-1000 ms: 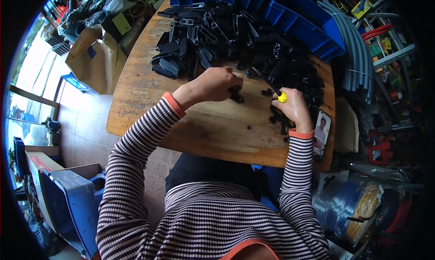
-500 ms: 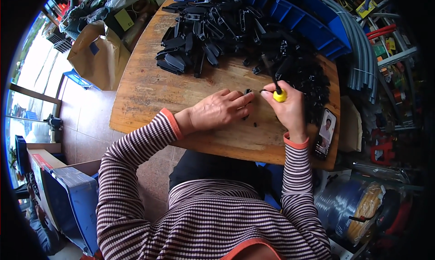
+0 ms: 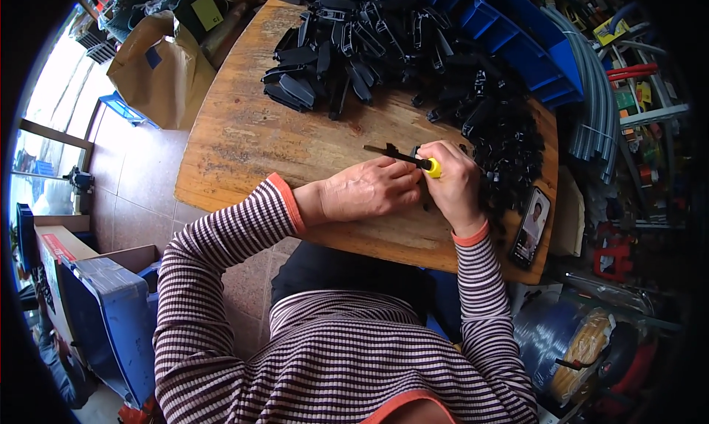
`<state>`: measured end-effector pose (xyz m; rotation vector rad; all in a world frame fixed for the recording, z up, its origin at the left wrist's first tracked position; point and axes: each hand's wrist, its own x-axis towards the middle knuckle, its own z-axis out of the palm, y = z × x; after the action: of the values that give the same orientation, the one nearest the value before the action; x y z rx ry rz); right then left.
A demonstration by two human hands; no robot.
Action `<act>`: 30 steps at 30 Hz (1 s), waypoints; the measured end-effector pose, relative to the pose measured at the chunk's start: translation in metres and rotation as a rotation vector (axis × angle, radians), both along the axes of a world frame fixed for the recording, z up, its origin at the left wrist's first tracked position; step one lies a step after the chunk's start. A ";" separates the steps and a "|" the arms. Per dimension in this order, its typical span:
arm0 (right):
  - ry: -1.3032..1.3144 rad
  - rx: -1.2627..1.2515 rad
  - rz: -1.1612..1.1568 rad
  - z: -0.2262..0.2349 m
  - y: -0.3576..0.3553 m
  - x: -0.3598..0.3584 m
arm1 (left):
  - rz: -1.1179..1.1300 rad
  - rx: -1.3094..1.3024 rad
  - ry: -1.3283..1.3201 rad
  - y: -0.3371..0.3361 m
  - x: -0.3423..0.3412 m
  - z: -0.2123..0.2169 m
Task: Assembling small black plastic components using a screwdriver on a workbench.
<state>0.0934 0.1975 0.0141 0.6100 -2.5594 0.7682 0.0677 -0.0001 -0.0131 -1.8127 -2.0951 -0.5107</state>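
My right hand (image 3: 452,180) is closed around the yellow handle of a tool (image 3: 434,168). Its dark, narrow shaft points left across the knuckles of my left hand (image 3: 373,190). The fingers of that left hand are bent and closed over a small black plastic part (image 3: 416,152), held low against the tabletop; only bits of it show past the fingers. Both hands almost touch. Beyond them lies a big heap of black plastic pieces (image 3: 354,36), long clip-like shapes, with smaller black parts (image 3: 509,154) piled to the right.
The worn wooden table (image 3: 251,143) carries a phone (image 3: 530,228) propped at its right edge. Blue bins (image 3: 517,36) stand at the back. A brown paper bag (image 3: 159,77) is left of the table, a blue crate (image 3: 118,328) lower left, grey tubing (image 3: 591,99) at right.
My right hand has moved left and closer to my left hand. The tool's shaft has swung from pointing away to pointing left. My left hand has shifted slightly right and nearer to me.
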 end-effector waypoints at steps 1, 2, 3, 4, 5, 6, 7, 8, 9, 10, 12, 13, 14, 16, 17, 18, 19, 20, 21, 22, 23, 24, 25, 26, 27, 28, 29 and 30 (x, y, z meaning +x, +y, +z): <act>-0.003 0.002 0.002 0.001 0.001 -0.001 | 0.004 -0.004 0.010 0.000 0.000 0.001; -0.054 -0.029 0.034 0.003 0.004 -0.003 | 0.009 -0.008 0.021 -0.001 0.001 0.001; -0.104 -0.061 0.066 0.005 0.007 -0.006 | 0.011 -0.007 0.019 -0.001 0.001 0.001; -0.155 -0.094 0.099 0.008 0.008 -0.008 | 0.003 -0.020 0.001 -0.002 0.002 0.000; -0.154 -0.094 0.104 0.015 0.006 -0.012 | -0.003 -0.034 -0.015 -0.003 0.002 0.000; -0.138 -0.281 0.060 0.027 0.003 -0.015 | -0.008 -0.049 -0.030 -0.004 0.001 0.000; -0.124 -0.468 0.011 0.037 0.001 -0.016 | -0.006 -0.049 -0.032 -0.004 0.001 0.001; -0.109 -0.655 -0.039 0.042 0.000 -0.018 | -0.007 -0.047 -0.031 -0.003 0.001 0.002; -0.110 -0.656 -0.037 0.036 -0.005 -0.022 | -0.009 -0.045 -0.030 -0.002 0.000 0.003; -0.165 -0.749 0.007 0.023 -0.013 -0.028 | -0.022 -0.042 -0.026 0.001 0.000 0.004; -0.275 -0.931 0.107 0.007 -0.026 -0.038 | -0.024 -0.041 -0.025 0.001 0.000 0.001; -0.269 -0.928 0.108 0.009 -0.023 -0.037 | -0.017 -0.041 -0.027 0.000 0.000 -0.001; -0.211 -0.939 0.018 0.014 -0.018 -0.035 | -0.011 -0.039 -0.027 0.001 -0.002 -0.002; -0.101 -0.959 -0.150 0.022 -0.007 -0.032 | -0.013 0.017 0.048 0.004 -0.008 0.005; -0.096 -0.953 -0.147 0.026 0.006 -0.031 | -0.022 0.073 0.115 0.008 -0.010 0.009; -0.131 -0.698 -0.237 0.028 0.025 -0.029 | -0.031 0.125 0.182 0.011 -0.010 0.013; -0.163 -0.442 -0.320 0.030 0.042 -0.027 | -0.027 0.128 0.186 0.015 -0.010 0.014; -0.190 -0.189 -0.401 0.027 0.049 -0.027 | -0.031 0.041 0.062 0.020 -0.012 0.012; -0.184 -0.192 -0.397 0.018 0.050 -0.023 | -0.032 -0.046 -0.063 0.023 -0.014 0.010; -0.164 -0.064 -0.336 0.010 0.050 -0.019 | -0.027 -0.127 -0.184 0.025 -0.019 0.009; -0.143 0.063 -0.274 0.006 0.051 -0.016 | -0.016 -0.125 -0.174 0.024 -0.023 0.008; -0.132 0.063 -0.263 0.004 0.055 -0.017 | 0.048 -0.063 -0.185 0.020 -0.027 0.006; -0.188 0.071 -0.263 0.005 0.057 -0.015 | 0.112 -0.004 -0.201 0.015 -0.029 0.005; -0.244 0.079 -0.264 0.005 0.058 -0.014 | 0.174 0.054 -0.216 0.009 -0.031 0.003; -0.302 0.086 -0.271 0.005 0.058 -0.014 | 0.179 0.049 -0.212 0.000 -0.036 0.007; -0.299 0.081 -0.268 0.005 0.057 -0.015 | 0.312 0.070 -0.199 -0.010 -0.045 0.013; -0.271 0.084 -0.254 0.006 0.055 -0.016 | 0.443 0.091 -0.185 -0.017 -0.055 0.016; -0.246 0.088 -0.234 0.007 0.051 -0.016 | 0.449 0.085 -0.185 -0.023 -0.064 0.016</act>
<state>0.0777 0.2487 0.0215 0.2449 -2.8354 0.6885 0.0036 -0.0230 0.0030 -1.2302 -2.4625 -0.6486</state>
